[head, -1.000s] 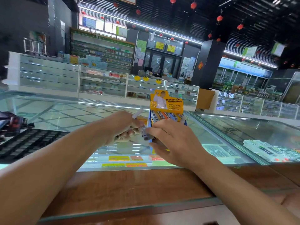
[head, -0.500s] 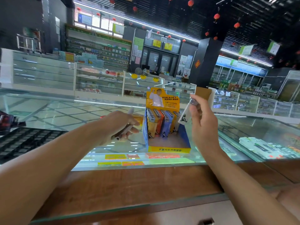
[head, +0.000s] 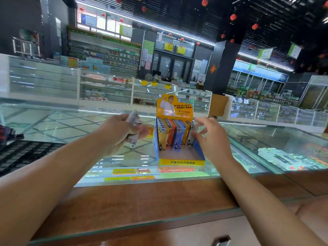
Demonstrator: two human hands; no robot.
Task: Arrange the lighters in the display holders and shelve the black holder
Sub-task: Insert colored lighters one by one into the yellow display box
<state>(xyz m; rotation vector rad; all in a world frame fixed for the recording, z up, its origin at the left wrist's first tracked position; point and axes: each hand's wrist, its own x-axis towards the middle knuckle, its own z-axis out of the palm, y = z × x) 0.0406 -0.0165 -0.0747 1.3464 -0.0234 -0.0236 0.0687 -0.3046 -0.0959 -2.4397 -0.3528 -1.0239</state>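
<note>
A yellow and blue cardboard display holder point(head: 181, 162) stands on the glass counter point(head: 71, 128). Its back row holds several upright lighters point(head: 174, 137) in orange, red and blue. My right hand point(head: 213, 139) is at the row's right end, thumb and fingertips pinching a white lighter point(head: 190, 139) that stands in the last slot. Left of the holder, my left hand point(head: 119, 132) grips a small bunch of white lighters point(head: 133, 128), tilted above the glass. The front of the holder is bare. No black holder is in view.
A black keyboard point(head: 26, 153) lies at the left on the counter, with a dark object point(head: 7, 134) behind it. A wooden ledge point(head: 142, 197) runs along the near edge. White and green boxes point(head: 284, 157) show under the glass at the right.
My right hand took a white lighter from the left hand's bunch, raised it to the right of the holder, then lowered it into the row's right end. The left hand stayed left of the holder.
</note>
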